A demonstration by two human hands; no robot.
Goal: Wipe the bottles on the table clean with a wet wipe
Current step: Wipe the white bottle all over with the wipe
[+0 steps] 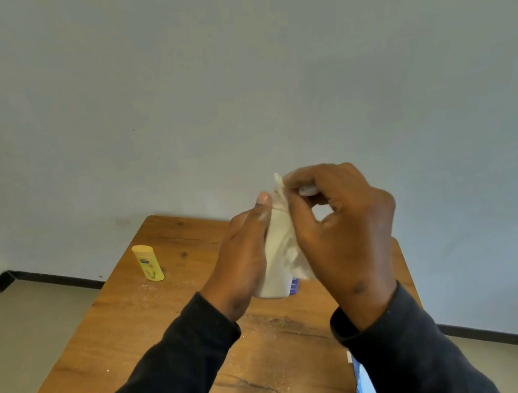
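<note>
Head view: both grips (244, 260) (342, 233) around wipe-wrapped bottle (281, 247).

A yellow bottle (148, 262) with a darker printed label is seen on the brown wood-grain table (127, 321), which is flecked with white specks. A cream-white wet wipe (281, 244) and black sleeves (166, 390) are shown.

I see little of the white bottle (278, 287): my left hand (244, 260), right hand (342, 233) and the wet wipe (282, 243) cover most of it. The yellow bottle (148, 262) label is too small to read. The blue packet (365, 391) is cut off by the bottom edge and partly behind my right sleeve (411, 359).
</note>
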